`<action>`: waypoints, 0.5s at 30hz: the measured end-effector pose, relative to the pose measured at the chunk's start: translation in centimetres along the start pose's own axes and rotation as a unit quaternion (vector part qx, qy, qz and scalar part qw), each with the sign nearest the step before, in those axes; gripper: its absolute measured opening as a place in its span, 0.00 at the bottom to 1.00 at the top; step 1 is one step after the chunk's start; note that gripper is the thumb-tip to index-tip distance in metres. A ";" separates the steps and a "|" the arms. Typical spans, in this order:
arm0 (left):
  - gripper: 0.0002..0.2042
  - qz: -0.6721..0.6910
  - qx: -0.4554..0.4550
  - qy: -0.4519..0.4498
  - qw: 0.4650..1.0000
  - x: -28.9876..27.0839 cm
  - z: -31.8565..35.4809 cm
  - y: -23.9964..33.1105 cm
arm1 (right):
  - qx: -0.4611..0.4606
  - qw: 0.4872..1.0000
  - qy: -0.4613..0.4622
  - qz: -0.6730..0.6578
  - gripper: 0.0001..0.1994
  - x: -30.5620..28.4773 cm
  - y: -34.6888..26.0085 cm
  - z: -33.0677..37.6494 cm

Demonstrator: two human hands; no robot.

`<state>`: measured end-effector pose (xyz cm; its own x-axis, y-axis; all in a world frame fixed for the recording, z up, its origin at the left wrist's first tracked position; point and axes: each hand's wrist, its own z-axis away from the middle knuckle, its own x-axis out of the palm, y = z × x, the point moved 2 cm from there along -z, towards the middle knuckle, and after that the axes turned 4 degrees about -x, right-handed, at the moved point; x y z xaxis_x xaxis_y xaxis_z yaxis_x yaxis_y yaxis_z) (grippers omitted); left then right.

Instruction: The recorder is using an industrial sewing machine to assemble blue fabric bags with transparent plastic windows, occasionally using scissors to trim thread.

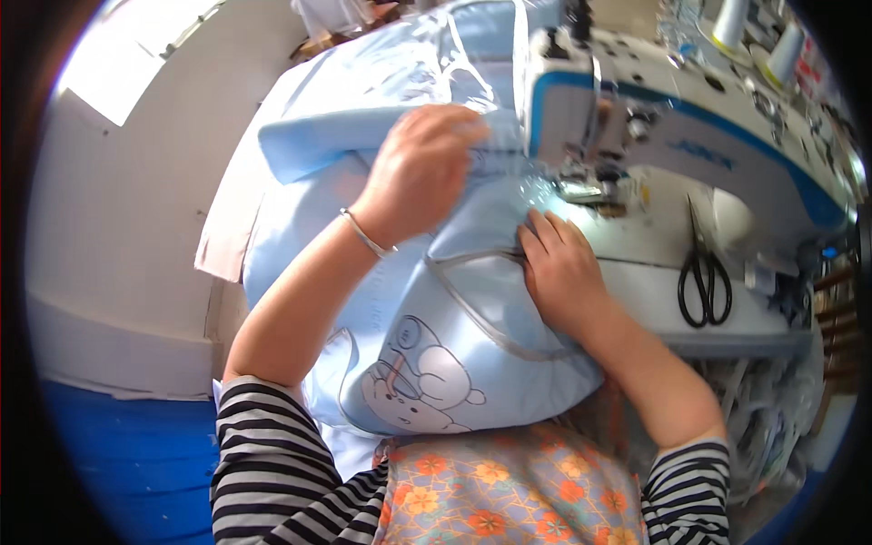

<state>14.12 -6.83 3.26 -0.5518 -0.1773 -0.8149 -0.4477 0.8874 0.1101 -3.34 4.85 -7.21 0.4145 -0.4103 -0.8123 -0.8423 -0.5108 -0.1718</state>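
Observation:
A large piece of shiny light blue fabric (509, 295) with a printed cartoon animal lies bunched across my lap and the sewing table. Grey piping curves over it, and a clear plastic sheet (391, 77) covers its far part. My left hand (427, 168) is above a folded blue flap, its fingers bent and smeared by motion; whether they grip the fabric is hidden. My right hand (563, 272) rests on the fabric with fingers stretched forward, just short of the lit presser foot (595, 193) of the white and blue sewing machine (690, 118). Its thumb is hidden.
Black-handled scissors (704, 282) lie on the machine bed, right of my right hand. Thread cones (783, 54) stand behind the machine at the far right. A pale wall (127, 236) rises on the left, above a blue surface (127, 463). Clear plastic material hangs below the table edge.

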 end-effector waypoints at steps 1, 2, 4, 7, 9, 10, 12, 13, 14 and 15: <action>0.14 -0.019 -0.037 0.087 0.995 -1.1 0.3 -2.0 | 0.009 1.000 -0.018 -0.005 0.21 -0.1 0.0 0.2; 0.14 -0.029 -0.145 0.078 0.986 -1.8 0.7 -4.4 | 0.017 0.999 -0.036 -0.012 0.22 -0.2 -0.4 0.1; 0.18 -0.065 -0.288 0.038 0.955 -2.0 2.5 -11.0 | 0.004 0.999 -0.048 -0.017 0.24 -0.8 -1.8 -0.3; 0.32 -0.123 -0.344 -0.059 0.929 1.1 4.1 -17.8 | 0.002 0.994 -0.106 0.024 0.29 -0.3 -2.1 -0.6; 0.39 -0.106 -0.398 -0.142 0.900 2.6 3.5 -20.7 | -0.007 0.997 -0.077 0.003 0.27 1.4 -2.1 -0.7; 0.39 -0.149 -0.391 -0.146 0.896 3.4 3.7 -22.1 | -0.013 0.999 -0.049 0.013 0.25 2.4 -2.3 -1.1; 0.33 -0.158 -0.377 -0.116 0.905 5.0 3.1 -23.6 | 0.011 0.998 -0.057 -0.010 0.24 1.8 -2.7 -1.7; 0.25 -0.116 -0.355 -0.088 0.924 5.8 2.1 -23.4 | 0.041 0.998 -0.044 -0.014 0.25 2.0 -2.4 -1.7; 0.21 -0.107 -0.335 -0.035 0.936 6.8 1.5 -23.1 | 0.054 0.998 -0.035 -0.008 0.27 1.9 -2.2 -1.8; 0.17 -0.101 -0.320 0.019 0.942 7.4 1.0 -23.2 | 0.070 0.997 -0.030 -0.026 0.27 1.9 -1.9 -1.8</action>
<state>21.09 -28.29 -5.91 -0.4294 -0.3402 -0.8366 -0.8716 0.3986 0.2854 -0.33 3.67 -7.45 0.4408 -0.3375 -0.8318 -0.8616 -0.4188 -0.2867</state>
